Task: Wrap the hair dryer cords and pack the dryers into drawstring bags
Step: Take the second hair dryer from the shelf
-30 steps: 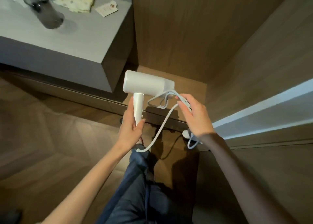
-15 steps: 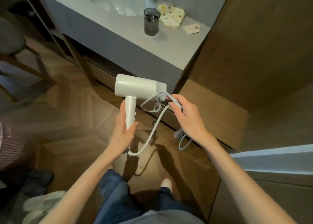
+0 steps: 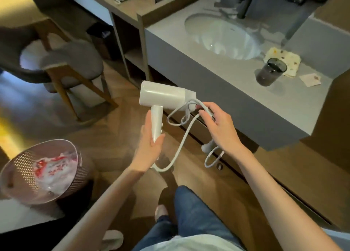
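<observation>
**Dryer in hand, cord partly gathered**

The white hair dryer (image 3: 166,97) is being held in mid-air at centre frame, above the wood floor (image 3: 117,137) and just in front of the vanity counter (image 3: 236,91). Its barrel is lying roughly level, handle pointing down and toward the person.

The left hand (image 3: 151,144) is gripping the lower handle: palm under it, thumb along the left side, fingers curled loosely rather than clamped tight.

The cord (image 3: 181,142) is leaving the handle base below that hand, looping down, then climbing to the right. The right hand (image 3: 221,129) is pinching a few loose loops of it just beside the barrel's right end, fingers half closed around the strands. Past that hand, the cord is hanging in another loop, with the plug (image 3: 207,146) dangling just under the wrist.

Surroundings:
- Right and far: the grey counter is carrying a white basin (image 3: 223,36), a dark glass tumbler (image 3: 270,72), a patterned cloth (image 3: 282,58) behind the tumbler, and a small card (image 3: 310,80) right of it.
- Far left: a chair (image 3: 62,68) with grey cushion and wooden legs.
- Near left: a perforated waste bin (image 3: 37,171) with white and red litter inside.
- Near edge: the person's jeans and a light shoe are showing at the bottom.

No drawstring bag is identifiable; the view is slightly motion-blurred.
</observation>
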`<state>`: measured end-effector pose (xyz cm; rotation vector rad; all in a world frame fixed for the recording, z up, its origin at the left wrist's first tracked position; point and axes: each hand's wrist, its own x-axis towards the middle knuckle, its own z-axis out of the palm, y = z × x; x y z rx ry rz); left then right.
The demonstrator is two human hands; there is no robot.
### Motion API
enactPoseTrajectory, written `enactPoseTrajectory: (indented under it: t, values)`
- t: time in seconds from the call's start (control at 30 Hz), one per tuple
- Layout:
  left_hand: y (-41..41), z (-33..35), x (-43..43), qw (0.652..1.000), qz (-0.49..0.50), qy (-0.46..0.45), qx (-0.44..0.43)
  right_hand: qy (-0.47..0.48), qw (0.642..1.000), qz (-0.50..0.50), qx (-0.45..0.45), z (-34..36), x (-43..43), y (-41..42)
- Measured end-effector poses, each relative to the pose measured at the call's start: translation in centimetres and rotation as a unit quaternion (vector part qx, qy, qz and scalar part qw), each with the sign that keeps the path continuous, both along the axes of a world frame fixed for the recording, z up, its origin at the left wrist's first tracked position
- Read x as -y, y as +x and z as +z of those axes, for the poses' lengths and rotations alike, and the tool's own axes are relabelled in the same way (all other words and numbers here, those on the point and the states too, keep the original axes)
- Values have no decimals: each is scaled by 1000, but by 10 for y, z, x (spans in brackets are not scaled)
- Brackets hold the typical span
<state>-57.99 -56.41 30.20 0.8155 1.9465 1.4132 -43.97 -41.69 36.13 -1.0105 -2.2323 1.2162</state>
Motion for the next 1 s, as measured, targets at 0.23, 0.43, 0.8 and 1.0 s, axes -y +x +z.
enactPoseTrajectory:
  t: [0.23, 0.43, 0.8, 1.0]
  values:
    - [-135, 1, -29, 998, 34, -16, -47, 6, 998, 60, -15, 1, -41, -152]
    - [-280, 8, -86, 996, 57, -29, -62, -8, 996, 81, -33, 0, -101, -306]
    - [-518, 49, -174, 991, 92, -25, -94, 16, 991, 106, -80, 35, -192, -551]
    - [-631, 47, -229, 992, 63, -15, -104, 39, 994, 64, -82, 38, -235, -653]
